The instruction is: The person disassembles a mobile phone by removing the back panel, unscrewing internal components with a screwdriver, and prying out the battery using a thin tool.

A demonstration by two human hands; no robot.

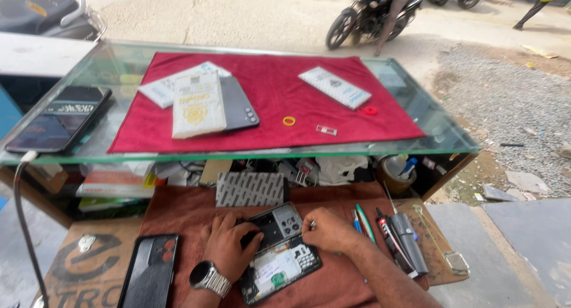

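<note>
On the brown cloth of the low workbench lies an opened phone, its back cover off and its dark inner frame and boards bare. Both hands rest on it. The left hand, with a metal wristwatch on its wrist, lies over the phone's left edge, fingers curled and pressing down on the frame. The right hand is at the phone's upper right corner, fingertips drawn together around something small and thin (too small to tell what it is).

Just left of the left hand, a black phone cover lies flat on the bench. To the right of the right hand, a row of pens and tools lies side by side, with a grey cylindrical one outermost.

Above the bench a glass counter carries a red cloth. On that cloth lie white packets, one overlapping a dark phone, another white packet further right, a yellow ring and a red ring. A black phone rests on the glass at the left, off the cloth. Beyond the counter, a motorcycle stands on the road.
</note>
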